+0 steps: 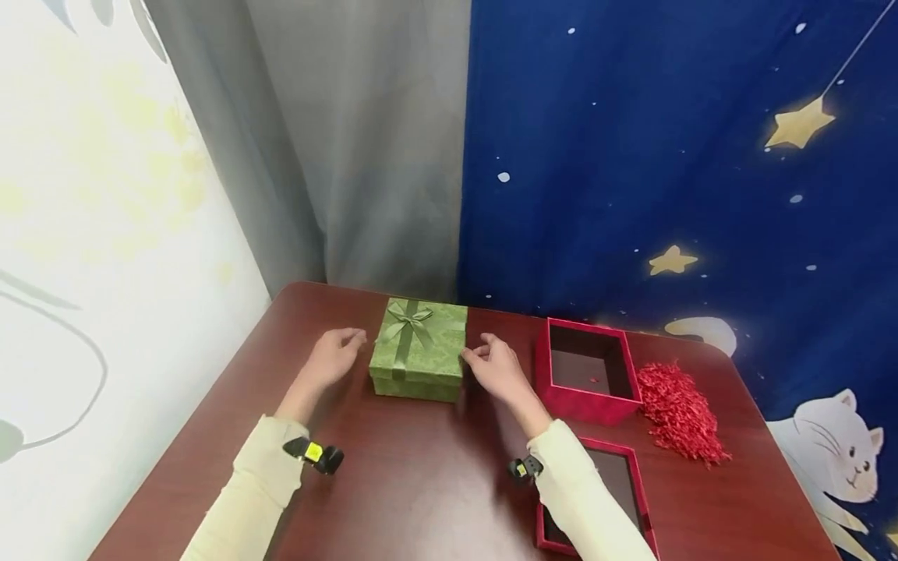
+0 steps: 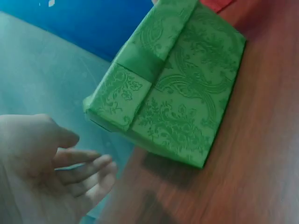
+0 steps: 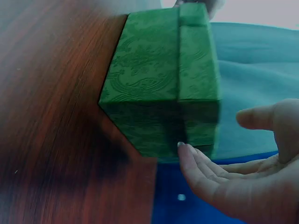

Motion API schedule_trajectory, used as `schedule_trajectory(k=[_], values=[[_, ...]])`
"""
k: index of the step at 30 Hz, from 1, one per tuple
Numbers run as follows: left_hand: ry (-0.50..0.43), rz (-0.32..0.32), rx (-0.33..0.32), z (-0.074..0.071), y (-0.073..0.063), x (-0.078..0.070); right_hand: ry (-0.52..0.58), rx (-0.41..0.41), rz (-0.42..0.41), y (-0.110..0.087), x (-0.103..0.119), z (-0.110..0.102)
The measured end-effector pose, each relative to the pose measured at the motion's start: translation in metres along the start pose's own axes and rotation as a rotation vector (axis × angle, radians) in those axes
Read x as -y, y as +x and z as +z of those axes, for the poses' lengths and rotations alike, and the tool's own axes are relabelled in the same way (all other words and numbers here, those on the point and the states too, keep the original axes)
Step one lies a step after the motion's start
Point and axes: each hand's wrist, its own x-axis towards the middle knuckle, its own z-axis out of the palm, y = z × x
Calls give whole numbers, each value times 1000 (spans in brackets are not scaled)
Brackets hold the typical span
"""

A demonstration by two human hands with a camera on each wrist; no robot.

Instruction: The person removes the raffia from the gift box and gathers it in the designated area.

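A green patterned gift box (image 1: 421, 351) stands on the table with its lid on, a ribbon bow (image 1: 410, 321) on top. To its left, my left hand (image 1: 333, 360) is held apart from the box, fingers loosely bent around nothing; the left wrist view shows a gap between the fingers (image 2: 88, 172) and the box side. On the other side, my right hand (image 1: 496, 368) is close by the box's right face. In the right wrist view the fingertips (image 3: 187, 156) are near or touching that face, with the thumb apart.
Right of the green box stands an open red box (image 1: 592, 397) with a dark inside. Nearer me, the red lid (image 1: 634, 483) lies upturned, partly under my right sleeve. A pile of red shredded paper (image 1: 680, 413) lies at the right. Curtains (image 1: 393, 156) hang behind the wooden table (image 1: 393, 483).
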Motion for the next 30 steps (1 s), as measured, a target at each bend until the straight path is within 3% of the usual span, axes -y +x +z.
schedule_trajectory(k=[4,9,21,30], values=[[-114,-61,75,9,12,-2,131,38,109,17,0,8],[-159,-99,46,12,12,-9,236,40,160,24,-2,12],[-139,-96,1,12,13,-18,282,18,150,27,-5,9],[-183,-83,-14,7,10,-27,272,-25,105,25,4,6]])
